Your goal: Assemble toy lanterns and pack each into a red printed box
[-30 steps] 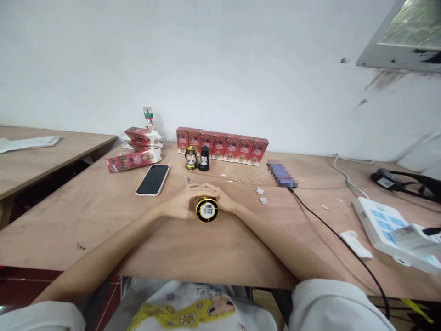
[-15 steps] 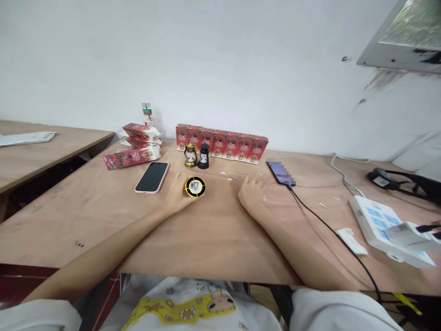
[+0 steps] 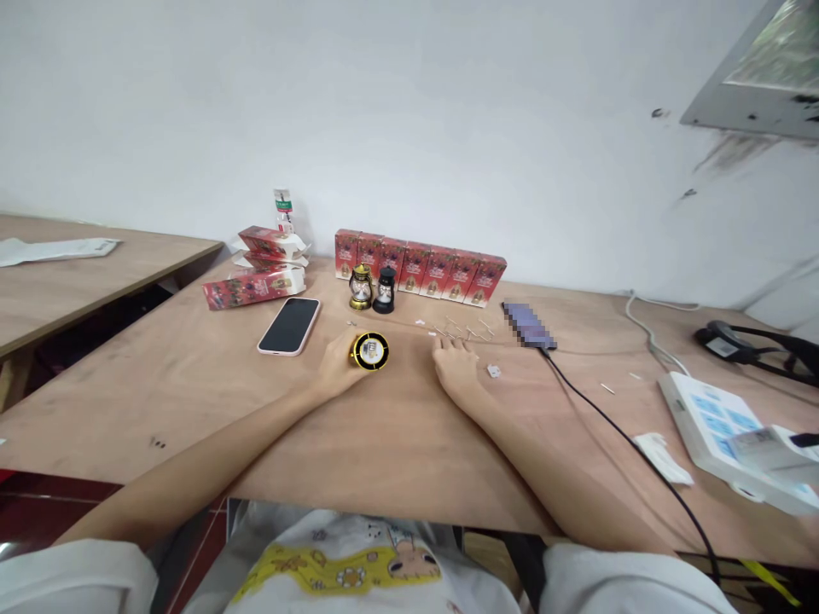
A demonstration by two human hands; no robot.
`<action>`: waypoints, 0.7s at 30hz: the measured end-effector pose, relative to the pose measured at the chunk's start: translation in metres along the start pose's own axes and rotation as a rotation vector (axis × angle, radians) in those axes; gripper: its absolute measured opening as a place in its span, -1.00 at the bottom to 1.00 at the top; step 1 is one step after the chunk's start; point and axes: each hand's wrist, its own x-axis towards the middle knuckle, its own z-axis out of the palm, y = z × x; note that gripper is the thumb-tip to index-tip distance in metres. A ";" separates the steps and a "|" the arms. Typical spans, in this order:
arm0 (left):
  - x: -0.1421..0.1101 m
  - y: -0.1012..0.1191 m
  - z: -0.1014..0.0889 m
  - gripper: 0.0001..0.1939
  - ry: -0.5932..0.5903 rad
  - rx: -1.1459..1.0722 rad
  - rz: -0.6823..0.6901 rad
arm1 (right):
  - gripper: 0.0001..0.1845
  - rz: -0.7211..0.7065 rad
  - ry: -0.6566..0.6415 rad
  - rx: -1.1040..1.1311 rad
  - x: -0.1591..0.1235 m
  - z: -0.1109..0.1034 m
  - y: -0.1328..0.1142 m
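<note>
Left hand (image 3: 333,367): fingers wrapped round the side of a gold-trimmed mini lantern (image 3: 371,351), base angled up, probably to expose the underside. Right hand (image 3: 455,367): right of the lantern, palm down, fingers bent near thin pale pins (image 3: 470,333); can't tell if they pinch anything. Lantern base: black ring, gold rim, pale centre with a small part, detail too fine to read. Left of it on the worktop (image 3: 384,452): phone (image 3: 289,326). Beyond it: upright gold lantern (image 3: 361,290), black lantern (image 3: 384,294), red box row (image 3: 414,271), likely lined up for easy counting.
</note>
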 end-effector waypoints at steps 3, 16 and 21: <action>-0.001 -0.001 0.000 -0.68 -0.001 0.004 0.022 | -0.70 -0.212 0.054 0.137 -0.003 0.000 -0.006; 0.000 -0.005 -0.002 -0.71 0.033 0.025 0.023 | -0.73 -0.407 0.006 0.713 -0.007 0.009 -0.009; -0.001 -0.007 0.000 -0.71 0.012 0.030 0.074 | -0.74 -0.425 0.069 0.606 -0.006 0.009 -0.008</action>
